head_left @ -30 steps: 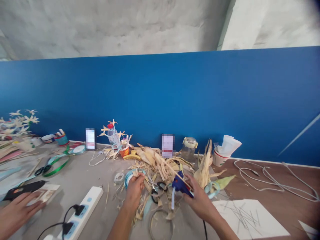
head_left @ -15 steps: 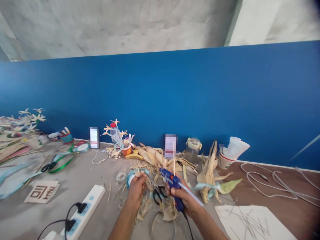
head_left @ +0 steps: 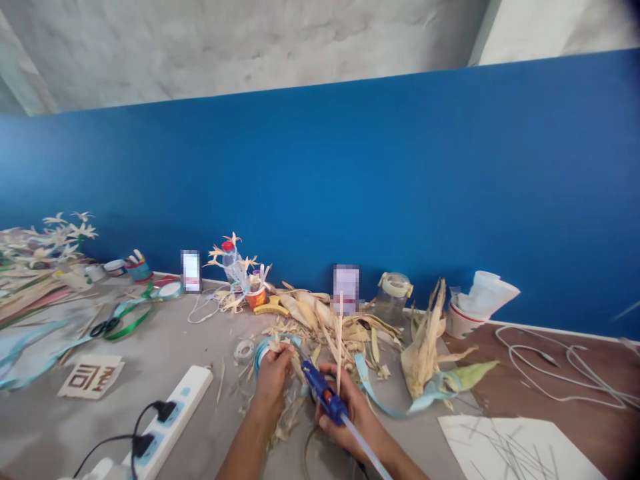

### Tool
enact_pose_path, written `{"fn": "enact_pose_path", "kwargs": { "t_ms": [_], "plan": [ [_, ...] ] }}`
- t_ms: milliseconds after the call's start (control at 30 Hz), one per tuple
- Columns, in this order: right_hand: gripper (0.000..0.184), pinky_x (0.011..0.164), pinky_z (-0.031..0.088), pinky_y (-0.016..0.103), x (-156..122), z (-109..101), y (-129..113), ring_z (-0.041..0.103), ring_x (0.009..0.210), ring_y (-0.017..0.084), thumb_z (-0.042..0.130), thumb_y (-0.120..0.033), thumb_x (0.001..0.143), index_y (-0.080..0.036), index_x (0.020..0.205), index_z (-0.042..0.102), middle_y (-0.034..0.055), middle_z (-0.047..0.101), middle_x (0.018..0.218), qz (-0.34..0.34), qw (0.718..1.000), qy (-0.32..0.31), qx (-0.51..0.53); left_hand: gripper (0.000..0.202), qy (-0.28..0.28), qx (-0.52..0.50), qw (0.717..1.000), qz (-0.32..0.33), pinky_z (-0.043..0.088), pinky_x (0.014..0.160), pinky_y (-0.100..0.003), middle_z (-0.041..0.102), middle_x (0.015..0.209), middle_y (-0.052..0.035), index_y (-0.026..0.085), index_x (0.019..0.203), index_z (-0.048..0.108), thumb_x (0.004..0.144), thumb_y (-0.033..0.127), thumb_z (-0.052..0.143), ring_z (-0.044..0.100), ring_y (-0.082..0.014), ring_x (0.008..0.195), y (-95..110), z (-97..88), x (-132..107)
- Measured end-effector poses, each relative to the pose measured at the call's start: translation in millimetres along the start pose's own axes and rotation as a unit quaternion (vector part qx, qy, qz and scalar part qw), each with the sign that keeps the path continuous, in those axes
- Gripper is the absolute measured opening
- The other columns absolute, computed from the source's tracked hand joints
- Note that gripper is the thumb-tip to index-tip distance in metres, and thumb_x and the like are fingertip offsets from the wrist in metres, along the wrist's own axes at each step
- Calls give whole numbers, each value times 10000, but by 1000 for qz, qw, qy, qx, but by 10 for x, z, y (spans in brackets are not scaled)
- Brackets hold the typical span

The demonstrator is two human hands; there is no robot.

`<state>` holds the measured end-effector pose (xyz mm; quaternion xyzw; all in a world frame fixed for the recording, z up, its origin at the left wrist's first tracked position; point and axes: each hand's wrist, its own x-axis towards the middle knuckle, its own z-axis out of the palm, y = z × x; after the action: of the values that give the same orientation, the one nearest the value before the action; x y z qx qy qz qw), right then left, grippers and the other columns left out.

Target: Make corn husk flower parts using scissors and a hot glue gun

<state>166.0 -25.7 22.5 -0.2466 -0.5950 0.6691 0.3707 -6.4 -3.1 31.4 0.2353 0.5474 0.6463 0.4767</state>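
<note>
Card (head_left: 91, 377): I see it lying on the grey table (head_left: 210, 340), brown squarish marks facing up.
Power strip (head_left: 197, 381): I make out two black plugs (head_left: 163, 411) seated in it.
Left hand (head_left: 273, 379): fingertips pinching a pale husk piece (head_left: 276, 343) beside the blue ribbon roll (head_left: 259, 353).
Glue gun (head_left: 324, 393): between both hands, nozzle toward the left fingertips; I cannot tell whether it touches.
Right hand (head_left: 354, 419): wrapped round the gun, a thin stick (head_left: 340, 340) rising from its fingers.
Sheet (head_left: 467, 433): I see thin dark wires (head_left: 510, 445) on it.

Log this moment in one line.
left hand: pinching husk; right hand: gripping glue gun and stick; gun: pointed toward husk; power strip: left of hands
</note>
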Motion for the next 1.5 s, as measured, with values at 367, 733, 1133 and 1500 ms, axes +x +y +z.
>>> {"fn": "enact_pose_path", "kwargs": {
  "t_ms": [367, 733, 1133, 1500],
  "plan": [
    [520, 655, 475, 267, -16, -20, 251, 555, 683, 151, 613, -272, 741, -214, 1220, 418, 8, 591, 814, -81, 978, 52, -187, 275, 11, 19, 1000, 12, 264, 451, -221, 412, 443, 92, 185, 612, 543, 524, 357, 739, 341, -74, 408, 13, 21, -33],
    [481, 579, 454, 234, -5, 5, 150, 514, 596, 134, 589, -261, 715, -195, 1170, 449, -6, 580, 741, -91, 967, 72, -226, 260, -4, 48, 999, 6, 240, 453, -226, 389, 453, 99, 198, 622, 527, 555, 373, 706, 311, -76, 409, -39, 1, -16],
    [467, 545, 472, 217, 12, -3, 116, 572, 605, 151, 564, -269, 719, -184, 1168, 467, -4, 614, 702, -88, 956, 81, -268, 278, -24, 49, 998, 6, 225, 443, -223, 369, 429, 100, 193, 588, 521, 542, 387, 715, 291, -70, 400, 2, 21, -24],
    [466, 560, 483, 217, 6, 5, 166, 597, 631, 153, 547, -260, 740, -169, 1188, 456, 9, 629, 728, -98, 949, 98, -283, 279, -39, 41, 998, 0, 235, 456, -226, 401, 449, 90, 195, 589, 505, 561, 378, 714, 309, -76, 413, -38, -18, 5]
  ]
}}
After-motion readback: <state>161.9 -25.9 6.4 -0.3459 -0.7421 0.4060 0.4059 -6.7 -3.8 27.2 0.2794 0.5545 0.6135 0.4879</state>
